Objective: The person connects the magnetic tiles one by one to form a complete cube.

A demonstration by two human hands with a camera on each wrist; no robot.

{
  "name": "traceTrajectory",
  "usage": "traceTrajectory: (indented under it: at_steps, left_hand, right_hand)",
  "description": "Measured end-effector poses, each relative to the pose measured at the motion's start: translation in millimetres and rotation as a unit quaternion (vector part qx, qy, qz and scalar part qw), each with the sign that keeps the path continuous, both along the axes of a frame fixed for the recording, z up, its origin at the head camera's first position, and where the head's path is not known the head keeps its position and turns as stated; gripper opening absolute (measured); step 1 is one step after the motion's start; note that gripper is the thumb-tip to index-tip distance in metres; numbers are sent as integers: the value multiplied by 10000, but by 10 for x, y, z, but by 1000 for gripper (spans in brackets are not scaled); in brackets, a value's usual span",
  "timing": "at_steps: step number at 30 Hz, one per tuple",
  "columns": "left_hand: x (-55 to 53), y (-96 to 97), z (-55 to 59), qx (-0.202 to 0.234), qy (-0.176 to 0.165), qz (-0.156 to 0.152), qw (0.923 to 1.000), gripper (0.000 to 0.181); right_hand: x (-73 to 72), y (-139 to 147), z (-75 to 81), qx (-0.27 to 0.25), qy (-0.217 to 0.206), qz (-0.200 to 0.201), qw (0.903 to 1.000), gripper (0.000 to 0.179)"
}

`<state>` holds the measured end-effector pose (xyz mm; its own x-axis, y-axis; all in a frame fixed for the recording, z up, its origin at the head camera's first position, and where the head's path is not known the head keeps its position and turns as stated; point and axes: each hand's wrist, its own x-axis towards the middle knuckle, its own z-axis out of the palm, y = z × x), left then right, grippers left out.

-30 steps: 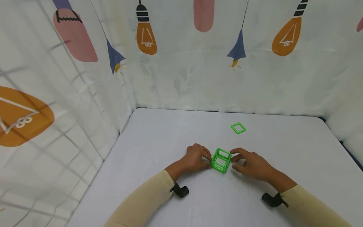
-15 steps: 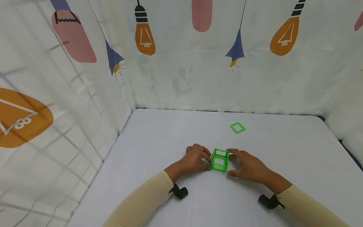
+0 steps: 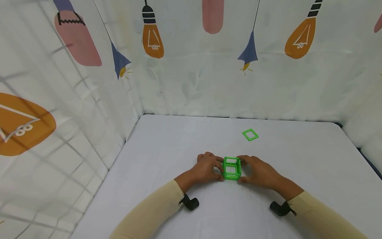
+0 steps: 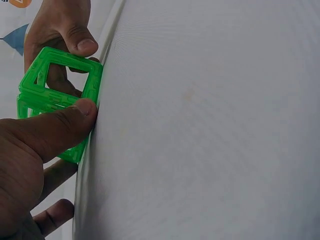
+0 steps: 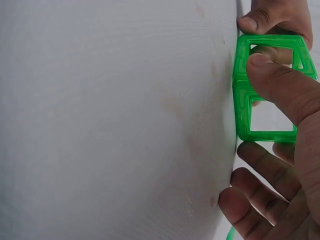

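A small open cube of green see-through magnetic tiles (image 3: 232, 175) sits on the white table between both hands. My left hand (image 3: 207, 168) grips its left side, thumb near and fingers toward the back; in the left wrist view the thumb (image 4: 67, 125) crosses the green frame (image 4: 45, 97). On the right side, my right hand (image 3: 259, 171) pinches the cube with its thumb at the near corner and index finger at the far one. Seen from the right wrist, that thumb (image 5: 275, 80) lies over the tiles, the other fingers (image 5: 265, 205) spread below.
One loose green square tile (image 3: 246, 136) lies flat farther back on the table (image 3: 179, 139). White printed cloth (image 3: 197, 86) hangs behind and at the left. Each wrist carries a small black camera, left (image 3: 191, 203) and right (image 3: 280, 209).
The cube has turned to face more squarely forward. My right hand has come in leftward from beside it and now grips its right side; the left hand has barely moved.
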<state>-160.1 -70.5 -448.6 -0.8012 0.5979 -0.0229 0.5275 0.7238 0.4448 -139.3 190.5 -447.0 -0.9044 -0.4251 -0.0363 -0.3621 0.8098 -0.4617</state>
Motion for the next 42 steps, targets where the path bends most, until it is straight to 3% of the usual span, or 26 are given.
traceTrajectory:
  at_steps: [18, 24, 29, 36, 42]
  left_hand:
    - [-13, 7, -12, -11, 119, 38, 9999, 17]
    - [-17, -14, -9, 199, -143, 142, 9996, 18]
    - [-19, -37, -21, 368, -256, 288, 9986, 28]
    - [-27, -39, -45, 419, -275, 419, 9979, 48]
    - [-22, -28, -30, 393, -316, 480, 9976, 51]
  right_hand:
    - [11, -14, 27, -30, -70, -55, 10000, 87]
    - [-26, 46, 72, -61, -91, 163, 9998, 90]
    - [-136, 181, 94, 7, -66, 231, 9997, 87]
    - [-402, 407, 124, -35, 39, -579, 9983, 81]
    - [-621, 518, 151, -135, 90, -1173, 9930, 85]
